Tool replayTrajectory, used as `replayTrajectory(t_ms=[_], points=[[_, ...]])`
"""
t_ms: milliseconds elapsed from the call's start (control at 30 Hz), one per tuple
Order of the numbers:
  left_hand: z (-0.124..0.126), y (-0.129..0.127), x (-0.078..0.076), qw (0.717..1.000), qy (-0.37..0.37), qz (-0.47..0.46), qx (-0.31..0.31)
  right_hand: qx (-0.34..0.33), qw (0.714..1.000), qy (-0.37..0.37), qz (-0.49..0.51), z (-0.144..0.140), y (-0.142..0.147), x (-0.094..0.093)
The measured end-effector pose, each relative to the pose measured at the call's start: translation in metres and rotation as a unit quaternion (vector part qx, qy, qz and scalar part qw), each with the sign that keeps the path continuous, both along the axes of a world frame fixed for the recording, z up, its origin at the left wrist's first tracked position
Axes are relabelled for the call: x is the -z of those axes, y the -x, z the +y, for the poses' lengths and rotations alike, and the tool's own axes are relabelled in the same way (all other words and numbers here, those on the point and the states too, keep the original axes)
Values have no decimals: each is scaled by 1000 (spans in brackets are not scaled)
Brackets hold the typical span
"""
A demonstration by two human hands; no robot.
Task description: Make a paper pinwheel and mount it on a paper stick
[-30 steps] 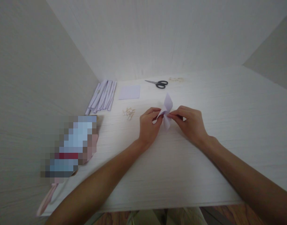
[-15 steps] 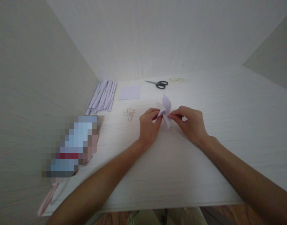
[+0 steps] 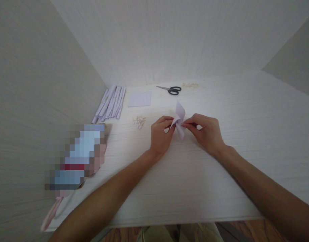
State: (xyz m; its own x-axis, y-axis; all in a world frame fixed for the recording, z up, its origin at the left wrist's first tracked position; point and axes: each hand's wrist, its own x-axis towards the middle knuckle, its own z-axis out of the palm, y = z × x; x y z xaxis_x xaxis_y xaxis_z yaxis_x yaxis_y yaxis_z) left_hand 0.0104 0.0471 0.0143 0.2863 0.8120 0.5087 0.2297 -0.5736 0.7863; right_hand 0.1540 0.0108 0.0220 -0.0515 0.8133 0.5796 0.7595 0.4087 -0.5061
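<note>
Between my two hands stands a pale lilac paper pinwheel [image 3: 180, 111], its folded blades pointing up and down. My left hand [image 3: 162, 132] is closed on its left side, fingers partly behind the paper. With thumb and fingertips pinched, my right hand [image 3: 204, 131] grips the pinwheel near its middle from the right. Any small piece at those fingertips is too small to make out. Left of my left hand lies a little heap of small wooden-looking pieces [image 3: 139, 121].
Rolled lilac paper tubes [image 3: 111, 103] lie at the back left beside a square paper stack [image 3: 140, 99]. Black-handled scissors [image 3: 173, 90] and thin pale bits [image 3: 191, 85] lie at the back. A blurred-out object [image 3: 78, 154] occupies the left edge. Walls enclose the table [image 3: 184, 191].
Both hands and the pinwheel have shifted very slightly to the right. The grip of each hand looks the same, and the other things lie as before.
</note>
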Motion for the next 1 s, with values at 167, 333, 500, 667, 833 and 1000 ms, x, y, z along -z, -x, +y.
replayTrajectory(t_ms=[167,333,500,667,833,1000], points=[[1,1,1,1000,1,-2,20,-1,1000,9,-2,1,-2,-1],[1,0,3,1000,9,-3,29,27,999,43,17,1,-2,-2],[1,-1,4,1000,6,-4,26,50,993,82,70,1,1,-1],[1,-1,3,999,17,-5,28,54,968,98,225,2,6,-1],[2,-1,4,999,41,-12,26,36,938,130,320,5,5,-1],[3,0,6,998,52,-18,28,-9,911,164,379,7,-2,0]])
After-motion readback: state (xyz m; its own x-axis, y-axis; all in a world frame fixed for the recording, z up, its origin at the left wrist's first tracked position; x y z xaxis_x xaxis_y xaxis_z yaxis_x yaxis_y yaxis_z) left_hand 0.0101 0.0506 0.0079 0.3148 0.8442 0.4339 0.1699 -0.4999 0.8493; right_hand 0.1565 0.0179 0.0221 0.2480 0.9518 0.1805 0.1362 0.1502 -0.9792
